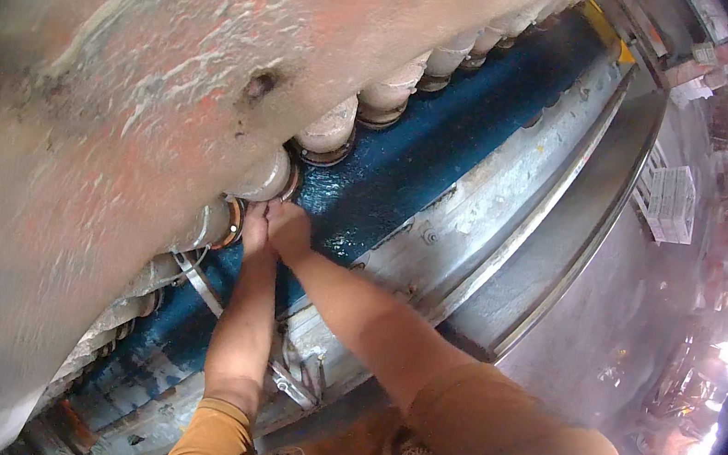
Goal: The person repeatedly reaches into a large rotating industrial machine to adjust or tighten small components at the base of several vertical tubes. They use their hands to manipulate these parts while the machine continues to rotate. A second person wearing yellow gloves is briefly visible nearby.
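Observation:
My left hand (257, 229) and my right hand (289, 227) are side by side, touching, at the lower rim of a round pale spout (265, 178). Both are closed with fingers curled together. Whatever they grip is hidden behind the knuckles. Just left of them, another spout carries an orange-brown ring (235, 223) with a small white dot. Below that ring, a flat metal bar (199, 283) slants down toward my left forearm. Beneath the hands lies a long, wet-looking blue surface (370, 186).
A large, caked, reddish-grey curved body (169, 88) overhangs from the upper left, with several spouts (392, 96) along its edge. A scuffed metal ledge (469, 205) borders the blue surface. A metal bracket (293, 385) sits by my left forearm. White crates (671, 204) stand on the floor at right.

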`<control>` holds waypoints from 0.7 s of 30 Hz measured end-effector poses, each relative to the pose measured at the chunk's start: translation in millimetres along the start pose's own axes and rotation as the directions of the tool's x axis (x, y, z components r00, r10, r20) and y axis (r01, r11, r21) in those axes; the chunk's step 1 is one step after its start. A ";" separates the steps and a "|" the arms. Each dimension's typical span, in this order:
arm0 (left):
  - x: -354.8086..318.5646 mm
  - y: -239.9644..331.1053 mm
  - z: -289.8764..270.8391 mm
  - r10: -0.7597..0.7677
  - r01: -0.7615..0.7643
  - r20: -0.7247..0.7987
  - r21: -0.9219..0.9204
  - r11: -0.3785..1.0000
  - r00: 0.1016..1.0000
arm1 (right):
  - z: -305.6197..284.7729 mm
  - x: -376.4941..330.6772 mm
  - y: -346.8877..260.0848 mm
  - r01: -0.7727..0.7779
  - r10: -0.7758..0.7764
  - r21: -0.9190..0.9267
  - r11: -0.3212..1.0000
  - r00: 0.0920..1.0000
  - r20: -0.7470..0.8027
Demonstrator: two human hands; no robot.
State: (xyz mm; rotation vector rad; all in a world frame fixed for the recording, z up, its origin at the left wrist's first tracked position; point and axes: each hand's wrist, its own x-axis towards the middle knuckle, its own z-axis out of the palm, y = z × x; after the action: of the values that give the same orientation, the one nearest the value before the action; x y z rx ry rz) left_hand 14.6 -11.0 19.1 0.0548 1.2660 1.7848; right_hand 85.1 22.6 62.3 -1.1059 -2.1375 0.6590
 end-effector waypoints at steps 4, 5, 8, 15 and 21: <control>-17.5 18.0 21.2 -0.115 0.156 0.168 -0.253 0.955 0.979 | -17.3 2.6 7.8 -0.179 0.127 0.135 0.975 0.936 0.329; -16.8 19.6 26.4 -0.098 0.156 0.214 -0.275 0.949 0.972 | -23.7 6.0 13.2 -0.077 0.038 0.092 0.993 0.928 0.371; -15.4 14.9 25.6 -0.016 0.069 0.189 -0.277 0.958 0.982 | -32.0 3.6 37.3 0.037 -0.082 0.111 0.993 0.894 0.440; -2.6 7.0 9.0 -0.034 0.061 0.087 -0.325 0.944 0.996 | -53.3 51.9 47.9 0.411 -0.499 0.284 0.866 0.681 0.536; -16.6 15.1 33.3 -0.114 0.074 -0.100 -0.336 0.939 0.988 | -40.7 86.5 42.8 0.210 -0.136 0.001 0.978 0.629 0.765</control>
State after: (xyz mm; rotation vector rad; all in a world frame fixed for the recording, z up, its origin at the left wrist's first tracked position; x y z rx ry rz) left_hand 31.2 1.0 53.6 -0.3021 1.0133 1.9161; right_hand 98.6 123.4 87.3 -0.6804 -2.9743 1.0903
